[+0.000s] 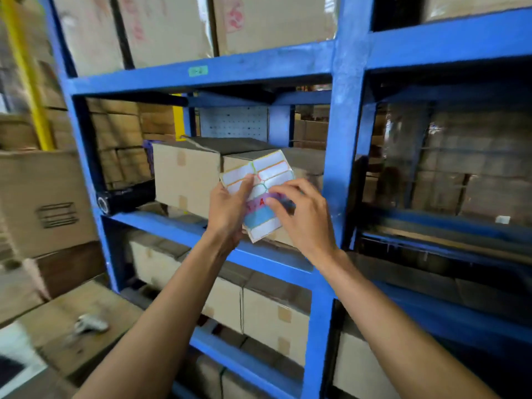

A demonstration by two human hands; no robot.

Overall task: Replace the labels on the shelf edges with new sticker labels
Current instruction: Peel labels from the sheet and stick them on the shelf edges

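A sheet of sticker labels [266,174], white with coloured outlines plus pink and blue rows, is held up in front of the blue shelf rack [259,69]. My left hand [227,210] grips the sheet's left edge, thumb on its face. My right hand [299,214] pinches at a pink-purple label in the sheet's middle with its fingertips. A small green label [198,71] is stuck on the upper shelf edge, above the hands. The middle shelf edge [161,226] runs just behind and below my hands.
Cardboard boxes [184,174] fill the shelves at every level. A blue upright post [345,125] stands right of my hands. Stacked cartons [43,203] and a yellow post [26,70] are at the left. A blurred white tool [89,326] lies on a low carton.
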